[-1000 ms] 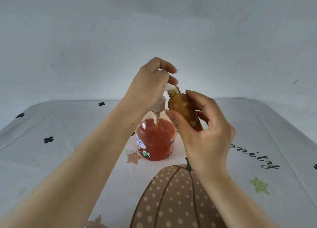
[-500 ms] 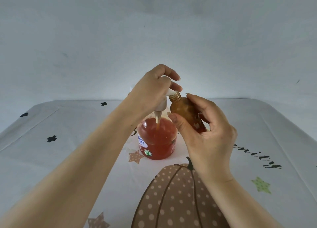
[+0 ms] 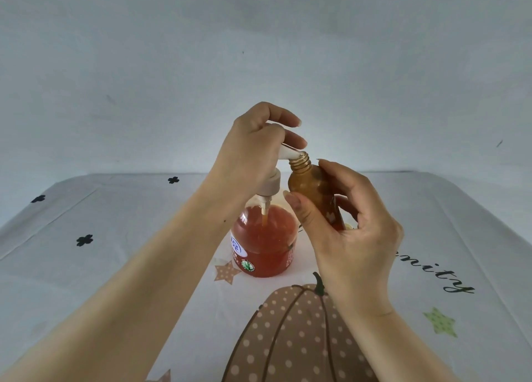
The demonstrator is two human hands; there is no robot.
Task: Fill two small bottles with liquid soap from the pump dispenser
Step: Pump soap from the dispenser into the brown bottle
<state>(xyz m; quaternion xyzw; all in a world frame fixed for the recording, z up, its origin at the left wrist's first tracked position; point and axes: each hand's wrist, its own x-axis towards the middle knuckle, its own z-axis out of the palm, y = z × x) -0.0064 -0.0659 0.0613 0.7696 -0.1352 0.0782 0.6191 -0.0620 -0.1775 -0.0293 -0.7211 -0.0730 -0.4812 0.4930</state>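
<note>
I see the pump dispenser upright, orange-red soap inside, its nozzle touching the tilted amber small bottle at the mouth.

A white cloth-covered surface is shown, printed with a brown polka-dotted pumpkin, a green star and black clovers.

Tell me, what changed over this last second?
The left hand pushed the pump spout down, then let it rise again; the small bottle in the right hand followed, dipping and rising. Both grips, the bottle's mouth at the spout, and the dispenser on the tablecloth stayed.
</note>
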